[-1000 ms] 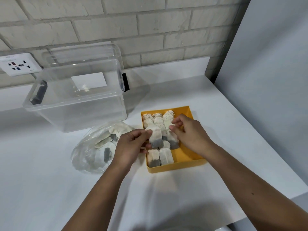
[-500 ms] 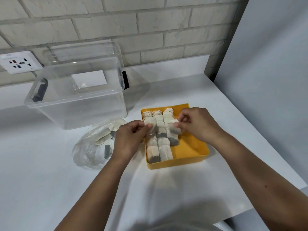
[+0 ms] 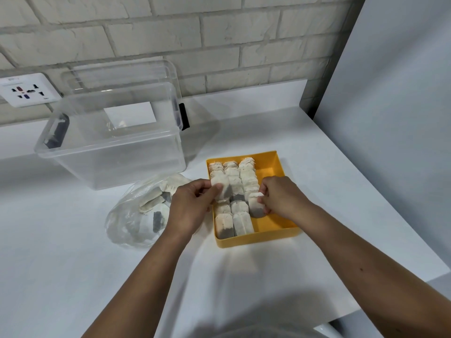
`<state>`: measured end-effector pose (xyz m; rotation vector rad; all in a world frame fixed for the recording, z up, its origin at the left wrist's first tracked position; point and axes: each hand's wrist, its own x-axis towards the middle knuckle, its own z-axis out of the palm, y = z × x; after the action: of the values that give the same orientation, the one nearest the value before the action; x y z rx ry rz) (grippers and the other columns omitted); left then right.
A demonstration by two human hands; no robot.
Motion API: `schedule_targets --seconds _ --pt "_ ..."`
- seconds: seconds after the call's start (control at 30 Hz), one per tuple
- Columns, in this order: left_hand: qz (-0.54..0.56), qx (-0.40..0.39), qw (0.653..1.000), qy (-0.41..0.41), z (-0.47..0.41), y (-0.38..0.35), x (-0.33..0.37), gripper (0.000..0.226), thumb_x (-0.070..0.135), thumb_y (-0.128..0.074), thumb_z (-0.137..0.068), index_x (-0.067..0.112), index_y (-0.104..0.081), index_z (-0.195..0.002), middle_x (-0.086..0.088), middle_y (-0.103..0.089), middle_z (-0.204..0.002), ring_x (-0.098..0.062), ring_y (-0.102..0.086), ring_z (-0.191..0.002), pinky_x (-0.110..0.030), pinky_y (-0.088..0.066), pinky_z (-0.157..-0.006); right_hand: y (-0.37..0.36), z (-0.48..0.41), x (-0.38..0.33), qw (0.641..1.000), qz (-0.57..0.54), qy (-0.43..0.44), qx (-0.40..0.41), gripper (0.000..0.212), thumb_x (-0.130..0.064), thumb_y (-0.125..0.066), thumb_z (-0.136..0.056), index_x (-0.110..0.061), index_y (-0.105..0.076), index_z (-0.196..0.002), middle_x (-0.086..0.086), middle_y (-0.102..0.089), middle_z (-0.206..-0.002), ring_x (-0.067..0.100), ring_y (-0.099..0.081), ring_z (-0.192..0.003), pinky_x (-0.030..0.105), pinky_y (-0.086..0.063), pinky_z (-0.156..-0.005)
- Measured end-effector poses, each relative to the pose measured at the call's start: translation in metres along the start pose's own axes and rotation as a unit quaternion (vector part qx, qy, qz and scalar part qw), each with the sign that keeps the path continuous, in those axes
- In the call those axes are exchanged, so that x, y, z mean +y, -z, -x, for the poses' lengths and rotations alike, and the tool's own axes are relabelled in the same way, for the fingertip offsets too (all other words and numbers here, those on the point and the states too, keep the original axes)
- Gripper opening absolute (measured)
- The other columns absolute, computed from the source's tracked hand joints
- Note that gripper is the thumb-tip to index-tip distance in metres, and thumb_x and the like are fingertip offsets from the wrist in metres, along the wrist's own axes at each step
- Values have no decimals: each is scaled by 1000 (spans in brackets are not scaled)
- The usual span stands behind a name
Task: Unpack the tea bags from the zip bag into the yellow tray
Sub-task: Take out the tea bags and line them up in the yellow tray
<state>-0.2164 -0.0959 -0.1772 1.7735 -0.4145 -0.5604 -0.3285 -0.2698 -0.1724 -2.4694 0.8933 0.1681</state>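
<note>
At the upper left of the frame a wall socket (image 3: 26,90) sits on the brick wall, and below it a clear plastic box (image 3: 109,152) stands on the white worktop (image 3: 61,264). In front of the box, left of centre, lies the crumpled zip bag (image 3: 136,215). Several tea bags show through its film, so the unpacking looks well along but not finished. The left hand (image 3: 192,206) is between bag and tray, its grip pinching one tea bag (image 3: 220,189) between thumb and fingers. The yellow tray (image 3: 258,240), right of centre, holds three rows of tea bags packed close along its left side, with bare yellow down its right side. The right hand (image 3: 280,196) reaches in from the right, its grip pinching a second tea bag (image 3: 255,207). To do this step well, each one should probably be laid down in line with its row, overlapping its neighbour, and let go only once it sits without pushing the others askew. The first tea bag juts up and to the right out of the left grip, over the leftmost row. The second sticks out to the left of the right grip, at the near end of the third row; whether it already touches the tray floor cannot be told.
</note>
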Motion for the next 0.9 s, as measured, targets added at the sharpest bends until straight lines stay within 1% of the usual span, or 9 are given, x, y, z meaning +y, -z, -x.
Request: schedule_targets --seconds 0.1,0.27,0.37,0.47,0.6,0.67,0.73,0.83,0.9 --pt "4 -3 1000 3 0 0 -2 11 27 -74 -89 17 -75 -85 -1 -64 -68 -14 -54 -61 -27 -48 -66 -2 -2 -2 1000 17 5 9 9 -24 -63 -92 -19 -55 -91 9 -71 -92 25 -65 -90 33 -51 -82" --pt "17 -13 1000 6 -1 0 -3 9 22 -74 -88 13 -74 -88 -3 -66 -70 -15 -55 -65 -27 -48 -67 -4 -1 -2 1000 10 3 6 14 -27 -65 -90 -19 -56 -96 4 -69 -91 21 -65 -87 30 -50 -76" --pt "21 -18 1000 7 -1 0 -2 12 24 -74 -88 12 -74 -88 -5 -68 -73 -15 -58 -67 -30 -49 -70 6 3 1 1000 -8 9 25 31 -31 -74 -82 -21 -56 -105 -2 -62 -97 16 -60 -89 29 -48 -76" --pt "15 -24 1000 1 -1 -3 2 16 25 -74 -89 11 -74 -84 -4 -66 -69 -15 -55 -66 -31 -48 -70 26 9 -4 994 -84 58 48 47 -32 -82 -73 -23 -59 -113 -7 -55 -103 7 -54 -85 20 -42 -71" --pt "9 -50 998 -22 -2 -13 11 13 25 -76 -86 14 -74 -80 -1 -64 -66 -16 -56 -65 -34 -48 -69 39 17 -15 977 -185 104 10 35 -35 -85 -69 -28 -70 -99 -10 -64 -87 -1 -56 -68 14 -45 -68" --pt "-8 -71 997 -42 -1 -19 17 9 26 -76 -86 18 -76 -81 3 -67 -68 -13 -59 -67 -33 -51 -71 36 18 -17 977 -177 115 28 22 -32 -84 -71 -24 -70 -85 -9 -65 -75 -1 -56 -62 12 -45 -63" --pt "-22 -80 994 -64 0 -23 21 8 25 -76 -86 25 -75 -78 10 -69 -67 -7 -61 -65 -26 -51 -68 34 19 -17 977 -163 123 55 21 -30 -82 -76 -18 -65 -71 -3 -65 -66 4 -58 -57 17 -45 -60" --pt "-39 -79 993 -82 0 -22 19 9 22 -76 -87 29 -76 -82 15 -72 -69 2 -64 -66 -13 -49 -65 34 24 -8 980 -152 104 73 22 -26 -79 -80 -12 -64 -71 6 -68 -67 11 -64 -57 25 -50 -63" --pt "-48 -67 993 -82 0 -16 13 7 22 -75 -87 28 -78 -86 14 -74 -74 4 -65 -69 -11 -48 -67 33 26 1 987 -131 77 60 20 -25 -76 -82 -11 -64 -75 5 -68 -68 11 -66 -57 30 -55 -66"
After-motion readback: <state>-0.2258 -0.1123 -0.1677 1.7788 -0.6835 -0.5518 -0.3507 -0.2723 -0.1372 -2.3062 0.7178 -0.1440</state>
